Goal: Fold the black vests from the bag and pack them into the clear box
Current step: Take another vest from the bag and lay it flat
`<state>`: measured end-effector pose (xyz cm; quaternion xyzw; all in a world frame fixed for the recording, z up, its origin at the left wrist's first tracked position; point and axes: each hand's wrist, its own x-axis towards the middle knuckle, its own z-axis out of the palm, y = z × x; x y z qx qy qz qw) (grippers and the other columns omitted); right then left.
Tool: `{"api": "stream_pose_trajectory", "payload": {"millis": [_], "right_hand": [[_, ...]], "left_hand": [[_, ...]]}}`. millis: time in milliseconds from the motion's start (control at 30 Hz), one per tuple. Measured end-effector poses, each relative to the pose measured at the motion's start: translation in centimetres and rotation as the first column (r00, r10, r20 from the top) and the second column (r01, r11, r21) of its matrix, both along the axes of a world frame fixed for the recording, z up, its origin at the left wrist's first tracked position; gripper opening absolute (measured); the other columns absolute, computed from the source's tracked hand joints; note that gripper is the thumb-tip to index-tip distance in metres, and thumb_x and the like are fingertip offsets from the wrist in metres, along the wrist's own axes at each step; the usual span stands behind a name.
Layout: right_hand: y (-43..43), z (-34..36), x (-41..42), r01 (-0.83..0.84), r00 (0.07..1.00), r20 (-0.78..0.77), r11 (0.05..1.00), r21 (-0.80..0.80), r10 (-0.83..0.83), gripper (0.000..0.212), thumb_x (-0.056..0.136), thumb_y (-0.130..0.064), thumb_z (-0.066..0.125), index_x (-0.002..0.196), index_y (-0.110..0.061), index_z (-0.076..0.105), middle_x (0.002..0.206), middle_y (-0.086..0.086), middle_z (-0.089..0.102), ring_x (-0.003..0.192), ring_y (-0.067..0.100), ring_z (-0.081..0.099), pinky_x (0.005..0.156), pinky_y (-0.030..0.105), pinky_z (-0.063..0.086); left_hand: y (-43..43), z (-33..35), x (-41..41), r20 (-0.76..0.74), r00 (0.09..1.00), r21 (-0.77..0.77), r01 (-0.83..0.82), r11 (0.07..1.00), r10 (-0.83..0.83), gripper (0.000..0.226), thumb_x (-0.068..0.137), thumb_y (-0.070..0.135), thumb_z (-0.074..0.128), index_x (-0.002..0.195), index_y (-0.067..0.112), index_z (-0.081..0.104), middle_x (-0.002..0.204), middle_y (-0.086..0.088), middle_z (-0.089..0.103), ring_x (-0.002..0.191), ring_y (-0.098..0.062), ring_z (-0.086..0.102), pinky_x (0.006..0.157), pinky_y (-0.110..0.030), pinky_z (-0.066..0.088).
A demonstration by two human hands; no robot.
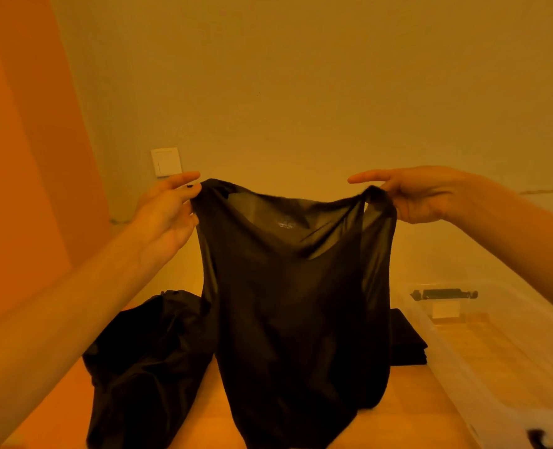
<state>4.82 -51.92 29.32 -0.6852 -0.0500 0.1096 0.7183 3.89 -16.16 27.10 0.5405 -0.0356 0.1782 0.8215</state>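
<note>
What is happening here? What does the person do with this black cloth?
A person holds up a black vest by its shoulder straps, the left hand pinching one and the right hand the other. It is spread open, not yet folded. On the table a black bag lies to the left, a folded black pile behind, and the clear box to the right.

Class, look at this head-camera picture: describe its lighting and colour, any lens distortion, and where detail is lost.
Head view: a strong orange-yellow cast tints everything; light shows through the thin held vest near its neckline; the bag and the folded pile read as nearly featureless black; wide-angle distortion bows the rim of the clear box.
</note>
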Motion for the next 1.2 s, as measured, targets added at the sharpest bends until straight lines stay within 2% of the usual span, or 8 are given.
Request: {"api": "stream_pose_trajectory", "payload": {"millis": [100,267,367,533,800,1000,1067,1200], "right_hand": [[0.6,-0.6,0.4,0.06,0.998,0.018,0.985,0.163,-0.064,0.043,0.103,0.008,0.03,0.111,-0.011,0.069,0.078,0.014,0.074,0.066,0.023,0.075,0.057,0.029,0.061],[0.4,-0.5,0.7,0.096,0.993,0.018,0.902,0.421,-0.115,0.026,0.098,0.004,0.048,0.112,0.001,0.07,0.106,0.019,0.074,0.091,0.026,0.076,0.07,0.031,0.062],[0.4,-0.3,0.6,0.069,0.979,0.164,0.952,0.297,-0.122,0.026,0.096,0.004,0.052,0.11,-0.007,0.071,0.102,0.011,0.076,0.09,0.018,0.076,0.069,0.022,0.059],[0.8,-0.2,0.7,0.337,0.811,0.546,0.931,-0.144,-0.209,0.009,0.091,-0.006,0.071,0.094,-0.013,0.076,0.101,0.008,0.073,0.097,0.016,0.069,0.083,0.026,0.056],[0.9,0.8,1.0,0.454,0.715,0.656,0.874,-0.172,-0.242,0.006,0.095,-0.021,0.069,0.09,-0.023,0.07,0.094,-0.003,0.066,0.089,0.012,0.059,0.081,0.027,0.045],[0.3,3.7,0.7,0.407,0.705,0.681,0.899,-0.16,-0.198,0.01,0.1,-0.015,0.061,0.092,-0.019,0.064,0.096,0.002,0.066,0.092,0.016,0.062,0.082,0.031,0.05],[0.1,5.1,0.2,0.426,0.68,0.716,0.879,-0.215,-0.155,0.01,0.101,-0.014,0.059,0.098,-0.018,0.068,0.096,0.001,0.068,0.09,0.014,0.063,0.08,0.029,0.051],[-0.1,7.8,-0.7,0.447,0.666,0.735,0.857,-0.256,-0.127,0.018,0.101,-0.014,0.058,0.104,-0.009,0.074,0.101,0.005,0.071,0.097,0.018,0.064,0.084,0.035,0.051]], "left_hand": [[0.1,-0.4,-0.2,0.059,0.998,0.006,0.008,1.0,-0.008,0.027,0.101,-0.002,0.053,0.108,0.017,0.071,0.108,-0.011,0.072,0.096,-0.019,0.074,0.083,-0.029,0.061],[0.7,-0.1,-0.2,0.157,0.987,0.064,-0.039,0.997,0.029,0.027,0.096,0.004,0.065,0.119,0.016,0.072,0.123,-0.01,0.071,0.114,-0.019,0.069,0.096,-0.028,0.056],[0.7,-0.3,-0.9,0.261,0.962,0.282,-0.157,0.947,0.082,0.036,0.085,0.001,0.076,0.117,0.016,0.072,0.114,-0.002,0.075,0.109,-0.007,0.07,0.089,-0.02,0.056],[1.1,0.1,-0.9,0.362,0.896,0.518,-0.423,0.743,0.258,0.03,0.085,0.004,0.078,0.111,0.017,0.075,0.1,0.007,0.073,0.093,-0.003,0.07,0.08,-0.02,0.059],[1.6,1.3,-0.6,0.424,0.866,0.729,-0.5,0.468,0.264,0.01,0.091,0.019,0.075,0.099,0.024,0.075,0.093,0.009,0.067,0.08,-0.006,0.054,0.067,-0.02,0.043],[1.9,6.4,-2.3,0.337,0.935,0.895,-0.355,0.272,0.111,0.007,0.095,0.023,0.069,0.089,0.024,0.071,0.085,0.005,0.067,0.076,-0.006,0.058,0.065,-0.019,0.043],[2.3,8.5,-3.2,0.278,0.961,0.911,-0.263,0.319,-0.001,0.009,0.097,0.022,0.065,0.09,0.02,0.071,0.082,0.006,0.07,0.074,-0.002,0.063,0.064,-0.013,0.046],[2.3,11.4,-3.6,0.283,0.952,0.795,-0.164,0.584,-0.118,0.015,0.1,0.017,0.061,0.087,0.014,0.067,0.073,0.007,0.069,0.069,-0.007,0.064,0.064,-0.019,0.05]]}}
